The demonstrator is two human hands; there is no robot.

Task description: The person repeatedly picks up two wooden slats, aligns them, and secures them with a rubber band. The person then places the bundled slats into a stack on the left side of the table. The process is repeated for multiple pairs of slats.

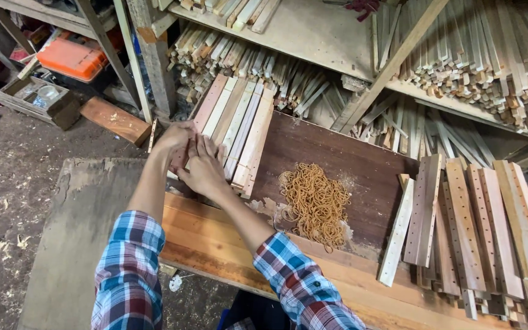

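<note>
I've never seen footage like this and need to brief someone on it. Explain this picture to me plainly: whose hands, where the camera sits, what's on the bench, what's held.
There is no machine here. The single picture comes from a camera worn on a person's head, looking down at their own two bare hands and plaid sleeves.

The left hand and right hand meet at the near end of a bundle of flat wooden slats, which lies on a dark wooden board. Both hands touch the slats; the exact grip is hidden.

Beside them on the board lies a heap of tan rubber bands. Further right is a pile of drilled wooden strips. Behind, shelves carry stacks of thin wooden sticks. An orange case sits at upper left, beside the earthen floor.
</note>
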